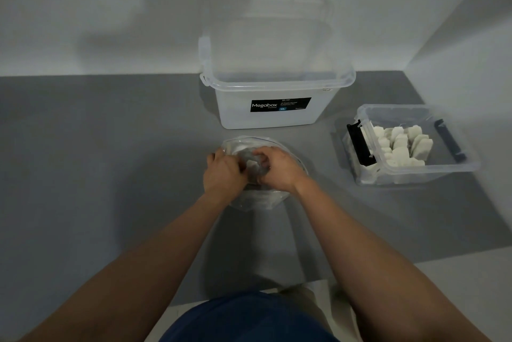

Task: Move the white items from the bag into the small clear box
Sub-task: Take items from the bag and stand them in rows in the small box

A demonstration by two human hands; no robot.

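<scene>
My view: left hand (224, 174) and right hand (278, 167) both grip the bag (250, 145), fingers curled into its plastic, on the grey mat (110, 161). White items (399, 145) stand in the small box (471, 168), at right.

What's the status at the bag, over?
Left hand, right hand both gripping bag. White items partly in small clear box, some left in bag. Path to box open.

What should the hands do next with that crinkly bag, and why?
Probably lift one white piece out with the right hand and carry it to the small clear box. It and the left hand grip the bag, and that box already holds white pieces.
</scene>
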